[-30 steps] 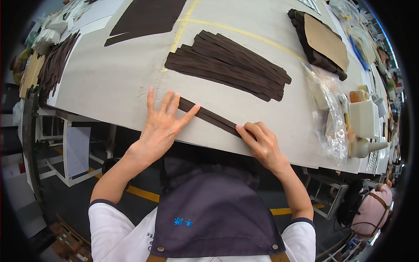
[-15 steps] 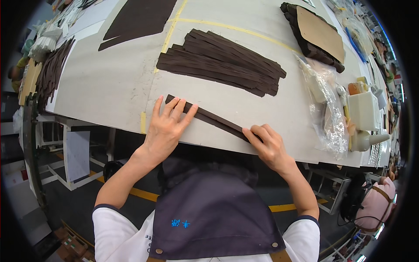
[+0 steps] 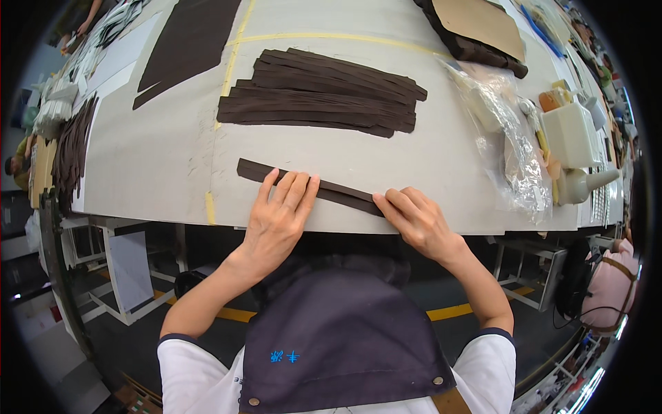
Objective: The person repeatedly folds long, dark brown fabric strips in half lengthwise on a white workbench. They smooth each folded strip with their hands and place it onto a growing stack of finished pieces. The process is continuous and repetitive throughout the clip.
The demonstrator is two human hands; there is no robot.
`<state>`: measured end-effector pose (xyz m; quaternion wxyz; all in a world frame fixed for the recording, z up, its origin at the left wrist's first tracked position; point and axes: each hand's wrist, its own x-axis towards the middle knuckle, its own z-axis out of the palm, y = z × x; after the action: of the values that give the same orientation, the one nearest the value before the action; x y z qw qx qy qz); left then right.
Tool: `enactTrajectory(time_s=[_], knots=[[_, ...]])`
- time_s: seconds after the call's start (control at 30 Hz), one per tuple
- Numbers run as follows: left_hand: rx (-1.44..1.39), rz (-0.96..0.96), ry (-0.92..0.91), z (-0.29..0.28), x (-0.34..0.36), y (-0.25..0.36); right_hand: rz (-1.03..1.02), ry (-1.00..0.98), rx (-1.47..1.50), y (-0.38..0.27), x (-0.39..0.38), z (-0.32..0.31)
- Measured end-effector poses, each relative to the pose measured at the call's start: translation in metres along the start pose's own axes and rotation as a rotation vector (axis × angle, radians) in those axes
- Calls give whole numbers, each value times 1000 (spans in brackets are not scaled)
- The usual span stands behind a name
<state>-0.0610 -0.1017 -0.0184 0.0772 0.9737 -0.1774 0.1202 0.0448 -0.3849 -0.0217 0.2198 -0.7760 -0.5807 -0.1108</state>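
A long, narrow dark brown strip (image 3: 248,168) lies along the near part of the pale worktop, with a lengthwise fold or overlapping edge. My left hand (image 3: 278,219) is open, fingertips resting on the strip, leaving its left end showing. My right hand (image 3: 419,222) has its thumb and fingers closed on the strip's right end, which they hide. Beyond the strip lies a broad pile of similar brown strips (image 3: 321,96).
Dark sheet material (image 3: 183,48) lies back left, hanging strips (image 3: 74,148) left, a dark bundle with tan board (image 3: 479,27) back right. Plastic bags (image 3: 500,141), a white container (image 3: 569,134) and a bottle (image 3: 572,185) stand or lie right. A pink bag (image 3: 607,290) is below right.
My left hand has shifted right along the strip, its fingers less spread, exposing more of the left end. The view has turned slightly, so the strip lies less steeply.
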Motion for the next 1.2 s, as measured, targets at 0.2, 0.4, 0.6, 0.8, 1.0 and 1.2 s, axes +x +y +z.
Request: enactTrajectory(time_s=[0.2, 0.4, 0.6, 0.8, 1.0, 1.2], knots=[[129, 15, -83, -2, 2, 12, -7, 28, -46, 4, -15, -2], [158, 42, -152, -18, 27, 28, 5, 35, -72, 3, -17, -4], [-122, 117, 61, 22, 26, 41, 0, 81, -92, 3, -14, -2], [-89, 122, 74, 17, 35, 54, 0, 111, -109, 3, -19, 1], [-162, 149, 134, 35, 44, 73, 142, 182, -7, 3, -33, -3], [-132, 145, 78, 30, 49, 75, 345, 275, 73, -7, -54, -1]])
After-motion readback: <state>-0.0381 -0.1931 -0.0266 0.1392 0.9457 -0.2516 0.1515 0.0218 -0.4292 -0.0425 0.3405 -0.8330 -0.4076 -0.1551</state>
